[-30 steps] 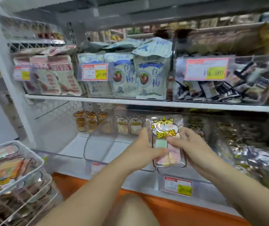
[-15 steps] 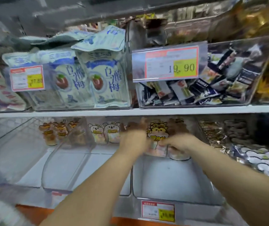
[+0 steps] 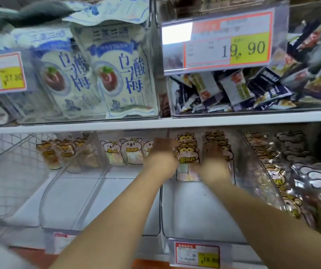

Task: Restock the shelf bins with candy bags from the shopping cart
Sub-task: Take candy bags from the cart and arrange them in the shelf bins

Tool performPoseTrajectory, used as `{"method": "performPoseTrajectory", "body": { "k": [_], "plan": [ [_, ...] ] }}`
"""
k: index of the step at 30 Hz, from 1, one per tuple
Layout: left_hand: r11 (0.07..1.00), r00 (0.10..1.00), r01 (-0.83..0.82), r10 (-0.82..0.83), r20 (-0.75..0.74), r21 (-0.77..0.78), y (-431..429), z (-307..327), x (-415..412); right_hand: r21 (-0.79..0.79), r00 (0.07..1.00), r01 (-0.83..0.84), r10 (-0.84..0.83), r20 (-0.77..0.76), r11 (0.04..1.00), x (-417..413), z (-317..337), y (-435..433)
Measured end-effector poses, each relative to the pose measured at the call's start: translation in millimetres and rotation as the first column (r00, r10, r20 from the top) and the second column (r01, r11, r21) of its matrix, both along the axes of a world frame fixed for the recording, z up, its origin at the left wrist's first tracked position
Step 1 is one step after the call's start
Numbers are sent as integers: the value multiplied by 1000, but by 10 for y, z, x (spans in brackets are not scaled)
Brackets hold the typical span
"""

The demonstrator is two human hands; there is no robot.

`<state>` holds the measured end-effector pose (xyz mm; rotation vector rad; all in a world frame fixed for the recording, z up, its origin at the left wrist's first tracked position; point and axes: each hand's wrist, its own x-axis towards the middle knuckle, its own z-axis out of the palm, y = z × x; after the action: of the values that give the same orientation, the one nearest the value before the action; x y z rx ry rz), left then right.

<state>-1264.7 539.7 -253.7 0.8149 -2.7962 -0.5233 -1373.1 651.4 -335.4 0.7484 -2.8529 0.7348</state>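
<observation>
A clear candy bag (image 3: 188,162) with a yellow cartoon-animal header stands upright at the back of a clear plastic bin (image 3: 198,206) on the lower shelf. My left hand (image 3: 162,154) grips its left edge and my right hand (image 3: 215,160) grips its right edge, both reaching deep into the bin. More bags of the same kind stand just behind it. The fingertips are blurred and partly hidden behind the bag. The shopping cart is out of view.
Koala-header bags (image 3: 125,152) fill the back of the bin to the left, fox-header bags (image 3: 58,154) the one beyond. Stacked bags (image 3: 276,181) lie to the right. The upper shelf (image 3: 155,122) holds plum bags (image 3: 116,74) and a bin of small packets (image 3: 252,88).
Both hands have carried the bag from in front of the shelf deep into the bin, up against the bags at the back. The view has moved closer and the cart has left the frame.
</observation>
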Motion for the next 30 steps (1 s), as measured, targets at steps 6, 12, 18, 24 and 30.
{"method": "performPoseTrajectory", "body": {
  "k": [6, 12, 18, 24, 30],
  "plan": [
    [977, 986, 25, 10, -164, 210, 68, 60, 161, 15, 967, -237, 234, 95, 971, 47, 89, 76],
    [953, 975, 15, 54, -216, 304, 150, 91, 313, 249, 895, -446, 421, 151, 860, 158, -70, 27],
    [940, 971, 15, 67, -228, 341, 161, 95, 333, 301, 927, -376, 356, 121, 876, 138, 41, 57],
    [940, 973, 38, 43, -228, 339, 149, 48, 339, 446, 969, -243, 200, 142, 861, 67, 101, 397],
    [940, 979, 69, 0, -202, 335, 166, 23, 348, 231, 961, -272, 253, 108, 934, 79, 46, 225]
  ]
}}
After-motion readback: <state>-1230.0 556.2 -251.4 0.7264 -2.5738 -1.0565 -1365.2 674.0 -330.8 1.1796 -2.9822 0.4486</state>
